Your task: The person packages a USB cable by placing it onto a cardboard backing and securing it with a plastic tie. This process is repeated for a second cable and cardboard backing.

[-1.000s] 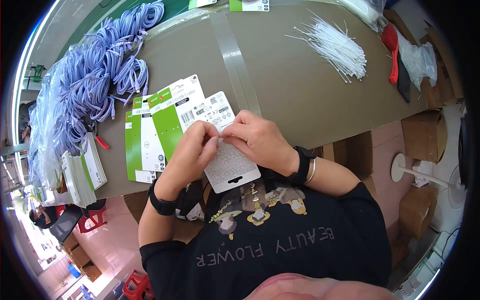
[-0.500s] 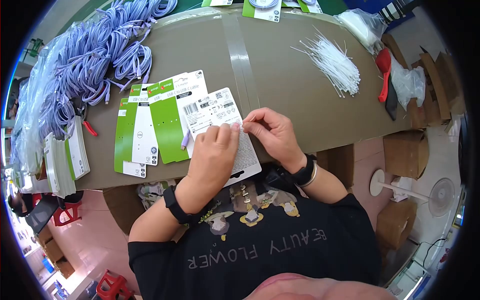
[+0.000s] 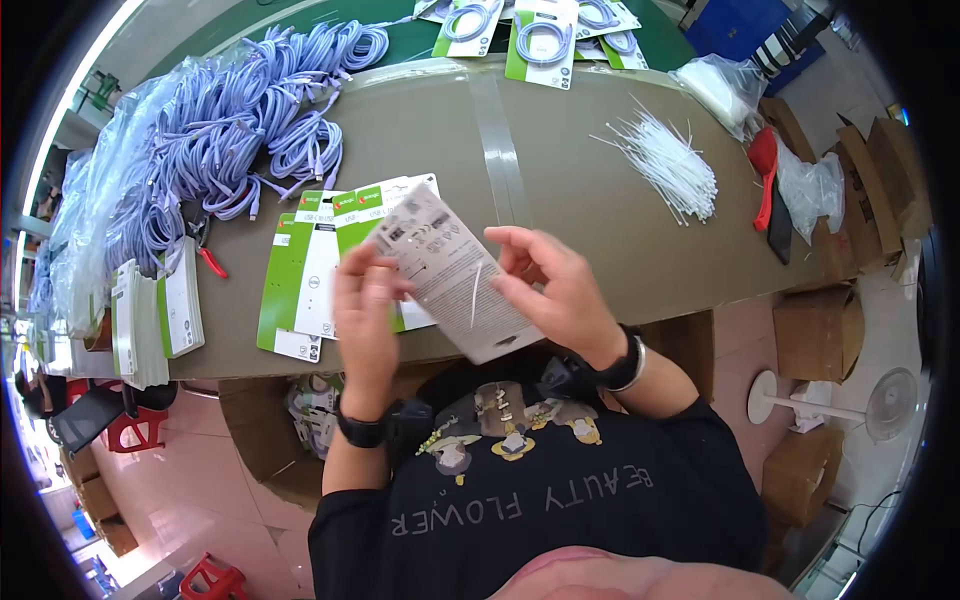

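Note:
A cable card [image 3: 465, 285], printed side up, is raised and tilted in front of my body. My left hand [image 3: 368, 305] grips its left edge, a little blurred. At its right edge is my right hand [image 3: 550, 285], thumb near the card and fingers curled apart; whether it holds anything is hard to see. A thin white tie [image 3: 475, 288] lies across the card's face. Green and white cards [image 3: 290, 280] overlap on the table to the left, partly behind the held card. White zip ties [image 3: 665, 165] form a loose pile at the right.
Purple cables [image 3: 220, 115] are heaped at the left, near red-handled cutters [image 3: 212, 262] and stacked cards [image 3: 180, 305]. Finished-looking cards with coiled cables [image 3: 543, 45] lie at the far edge. A red-handled tool [image 3: 765, 180] and plastic bags [image 3: 720, 90] are at the right.
The card has been lifted and tilted. My left hand has moved left to its edge, and my right hand's fingers have spread from their pinch. The view has shifted slightly.

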Demonstrator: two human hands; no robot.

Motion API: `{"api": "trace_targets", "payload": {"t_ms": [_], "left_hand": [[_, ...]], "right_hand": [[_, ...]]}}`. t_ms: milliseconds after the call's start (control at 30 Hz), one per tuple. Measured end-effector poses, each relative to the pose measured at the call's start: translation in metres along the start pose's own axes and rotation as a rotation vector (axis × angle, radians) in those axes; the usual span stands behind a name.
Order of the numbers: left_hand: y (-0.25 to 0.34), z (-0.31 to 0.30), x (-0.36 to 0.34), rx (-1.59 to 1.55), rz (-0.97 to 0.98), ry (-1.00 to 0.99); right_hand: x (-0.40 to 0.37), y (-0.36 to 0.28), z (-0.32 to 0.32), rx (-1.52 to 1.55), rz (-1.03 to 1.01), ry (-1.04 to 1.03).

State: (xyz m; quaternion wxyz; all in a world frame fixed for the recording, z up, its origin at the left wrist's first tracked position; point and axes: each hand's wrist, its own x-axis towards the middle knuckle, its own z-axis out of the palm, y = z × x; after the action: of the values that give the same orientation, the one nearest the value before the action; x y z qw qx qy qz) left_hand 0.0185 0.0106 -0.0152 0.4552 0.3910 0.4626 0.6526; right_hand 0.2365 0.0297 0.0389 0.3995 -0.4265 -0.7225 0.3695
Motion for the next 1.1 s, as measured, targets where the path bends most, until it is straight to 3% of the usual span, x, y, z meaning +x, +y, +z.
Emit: {"api": "trace_targets", "payload": {"t_ms": [33, 67, 167, 233, 300, 333, 367, 433, 467, 533, 567, 667, 967, 1100], "left_hand": [[0.007, -0.016, 0.008, -0.102, -0.003, 0.071], [0.014, -0.030, 0.014, -0.202, -0.010, 0.144], [0.030, -0.063, 0.016, -0.206, 0.006, 0.073], [0.038, -0.066, 0.011, -0.219, 0.011, 0.037], [0.044, -0.061, -0.001, 0.101, -0.093, -0.017], [0.046, -0.057, -0.005, 0.261, -0.148, -0.046], [0.047, -0.051, -0.008, 0.256, -0.161, -0.040], [0.050, -0.035, -0.014, 0.550, -0.161, -0.303], [0.048, -0.027, -0.014, 0.552, -0.164, -0.307], [0.043, -0.008, -0.009, 0.848, -0.102, -0.423], [0.038, 0.001, -0.007, 0.848, -0.100, -0.429], [0.016, 0.020, -0.003, 1.211, 0.243, -0.393], [-0.001, 0.023, 0.008, 1.110, 0.331, -0.480], [0.000, 0.015, 0.015, 1.008, 0.400, -0.640]], "right_hand": [[0.003, -0.010, -0.003, 0.004, -0.122, 0.048], [0.004, -0.017, -0.006, 0.011, -0.118, 0.042], [0.010, -0.028, -0.026, -0.361, -0.710, -0.095], [0.000, -0.018, -0.026, -0.341, -0.628, -0.202], [-0.012, -0.006, -0.024, -0.298, -0.459, -0.417], [-0.013, -0.001, -0.024, -0.299, -0.451, -0.431], [-0.014, 0.004, -0.023, -0.306, -0.390, -0.376], [-0.018, 0.011, -0.020, -0.316, -0.267, -0.251], [-0.018, 0.014, -0.016, -0.314, -0.262, -0.249], [-0.012, 0.016, 0.000, -0.289, -0.089, -0.152], [-0.010, 0.017, 0.007, -0.277, -0.002, -0.102], [-0.003, 0.023, 0.029, -0.414, -0.033, -0.028], [-0.004, 0.031, 0.037, -0.466, -0.068, 0.049], [0.001, 0.029, 0.039, -0.530, -0.073, 0.038]]}}
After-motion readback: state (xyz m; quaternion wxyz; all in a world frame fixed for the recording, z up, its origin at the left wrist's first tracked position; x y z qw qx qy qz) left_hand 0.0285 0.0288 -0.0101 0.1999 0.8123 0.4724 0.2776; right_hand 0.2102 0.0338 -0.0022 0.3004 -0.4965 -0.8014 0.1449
